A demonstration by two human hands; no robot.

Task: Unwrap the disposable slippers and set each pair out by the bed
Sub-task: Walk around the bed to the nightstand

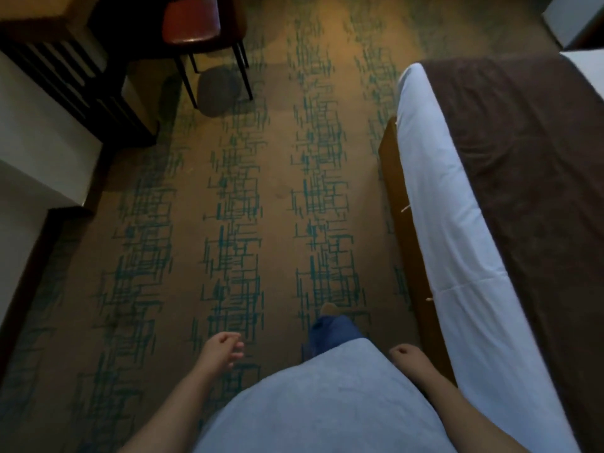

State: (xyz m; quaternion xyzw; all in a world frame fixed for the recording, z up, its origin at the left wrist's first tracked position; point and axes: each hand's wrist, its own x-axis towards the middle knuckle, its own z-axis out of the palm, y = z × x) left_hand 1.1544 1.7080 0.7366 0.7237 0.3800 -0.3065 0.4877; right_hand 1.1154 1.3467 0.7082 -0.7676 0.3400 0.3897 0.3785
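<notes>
Head view, looking down at carpet (261,197), brown with teal crosshatch stripes. Left hand (222,349) low centre-left, fingers loosely curled, holding nothing, hanging over carpet. Right hand (405,353) low centre-right, curled into a loose fist, nothing visible in it, just beside bed base. Both forearms bare. Light blue shirt (327,403) filling bottom centre; blue trouser leg (333,331) and tip of a foot (328,308) stepping forward on carpet.

Bed (457,223) along right side: white sheet on near edge, dark brown runner (529,191) across top, wooden base (402,223) under the mattress. Second white bed corner (575,21) at top right, well apart.

Chair (192,21) with red seat and dark thin legs at top centre-left; grey rounded object (219,93) on carpet under it, too blurred to identify. Dark slatted rack (75,80) at upper left, against white wall (29,132). Dark skirting (29,273) along left edge.

Slippers not in view anywhere; none on carpet beside bed, none in either hand. No readable writing, brands or labels; frame dim and soft.
</notes>
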